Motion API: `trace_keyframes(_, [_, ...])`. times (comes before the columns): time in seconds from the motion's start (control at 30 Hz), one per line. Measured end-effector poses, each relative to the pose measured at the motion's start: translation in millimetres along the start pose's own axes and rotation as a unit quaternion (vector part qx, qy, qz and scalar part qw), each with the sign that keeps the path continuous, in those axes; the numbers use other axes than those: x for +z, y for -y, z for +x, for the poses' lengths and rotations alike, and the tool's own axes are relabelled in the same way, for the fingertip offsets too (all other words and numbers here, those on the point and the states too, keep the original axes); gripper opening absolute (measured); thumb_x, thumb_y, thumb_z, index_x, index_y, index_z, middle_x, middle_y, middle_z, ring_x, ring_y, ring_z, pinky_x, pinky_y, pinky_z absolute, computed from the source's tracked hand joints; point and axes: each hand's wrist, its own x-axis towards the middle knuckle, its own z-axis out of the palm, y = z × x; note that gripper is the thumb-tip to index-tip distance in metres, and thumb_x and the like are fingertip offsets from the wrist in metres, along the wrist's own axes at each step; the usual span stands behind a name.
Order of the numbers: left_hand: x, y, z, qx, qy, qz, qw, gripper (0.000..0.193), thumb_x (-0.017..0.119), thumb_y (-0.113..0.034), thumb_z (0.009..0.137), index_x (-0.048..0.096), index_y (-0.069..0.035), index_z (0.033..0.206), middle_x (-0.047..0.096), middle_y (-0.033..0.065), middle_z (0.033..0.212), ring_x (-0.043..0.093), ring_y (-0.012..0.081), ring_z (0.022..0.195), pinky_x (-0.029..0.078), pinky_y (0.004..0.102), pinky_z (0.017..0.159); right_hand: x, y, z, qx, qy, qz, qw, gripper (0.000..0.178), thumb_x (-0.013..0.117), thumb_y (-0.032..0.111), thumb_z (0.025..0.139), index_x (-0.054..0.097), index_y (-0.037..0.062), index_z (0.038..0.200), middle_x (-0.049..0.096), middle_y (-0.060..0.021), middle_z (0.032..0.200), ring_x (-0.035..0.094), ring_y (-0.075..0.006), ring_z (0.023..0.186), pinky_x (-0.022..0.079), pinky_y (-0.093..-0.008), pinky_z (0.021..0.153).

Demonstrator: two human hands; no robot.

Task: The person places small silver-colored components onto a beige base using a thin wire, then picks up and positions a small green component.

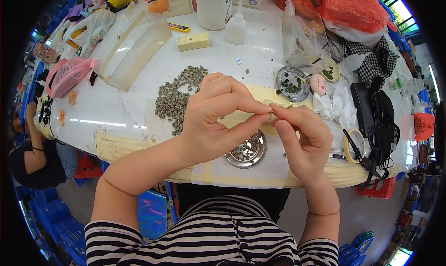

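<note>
Piece [271,117], tiny, pinched between left fingers [248,105]; right fingers [299,119] beside it, grip unclear.

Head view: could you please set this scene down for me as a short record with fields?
Left hand: thumb and forefinger pinching a tiny piece, too small to identify
Right hand: forefinger tip at the same piece; grip unclear
Nearer the body: round metal dish holding small dark pieces
Left side: heap of small grey-green pieces on the white table
Beyond, to the right: second metal dish with dark green pieces
Far side: white squeeze bottle, pale yellow block
</note>
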Motion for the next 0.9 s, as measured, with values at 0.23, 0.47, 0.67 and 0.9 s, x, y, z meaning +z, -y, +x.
trace_keyframes(0.23, [0.3, -0.1, -0.3, -0.002, 0.002, 0.005, 1.000, 0.021, 0.080, 0.002, 0.074, 0.074, -0.006, 0.092, 0.064, 0.0021, 0.082, 0.054, 0.0163, 0.077, 0.042, 0.0297, 0.072, -1.2, 0.9, -1.5, 0.043, 0.000, 0.052, 0.998, 0.019, 0.071, 0.001, 0.087, 0.073, -0.0005, 0.106, 0.067, -0.0052, 0.081, 0.055, -0.0065, 0.065, 0.043, -0.0215, 0.058])
trace_keyframes(0.47, [1.5, 1.3, -1.3, -0.013, 0.001, 0.006, 1.000, 0.020, 0.079, 0.003, 0.074, 0.074, -0.005, 0.092, 0.065, 0.0024, 0.082, 0.055, 0.0166, 0.076, 0.042, 0.0285, 0.070, -3.3, 5.7, 3.0, -0.046, 0.008, -0.029, 0.998, 0.022, 0.071, 0.000, 0.087, 0.073, 0.0003, 0.108, 0.066, -0.0053, 0.079, 0.053, -0.0071, 0.062, 0.042, -0.0212, 0.057])
trace_keyframes(0.67, [1.2, 0.5, 0.2, -0.002, 0.006, -0.004, 1.000, 0.021, 0.079, 0.003, 0.074, 0.074, -0.005, 0.092, 0.064, 0.0027, 0.082, 0.055, 0.0168, 0.076, 0.042, 0.0287, 0.070, 3.5, -1.3, -1.0, 0.030, -0.012, 0.024, 0.999, 0.020, 0.071, 0.001, 0.087, 0.073, 0.0003, 0.107, 0.065, -0.0048, 0.078, 0.053, -0.0071, 0.061, 0.042, -0.0213, 0.056])
trace_keyframes(0.9, [1.1, 0.1, -0.5, -0.022, 0.005, 0.016, 1.000, 0.021, 0.079, 0.004, 0.073, 0.074, -0.005, 0.091, 0.065, 0.0032, 0.083, 0.056, 0.0169, 0.077, 0.043, 0.0288, 0.071, -2.6, 3.6, 0.9, -0.026, -0.009, -0.017, 0.999, 0.019, 0.071, 0.000, 0.086, 0.074, -0.0003, 0.106, 0.065, -0.0049, 0.078, 0.053, -0.0079, 0.060, 0.042, -0.0213, 0.054])
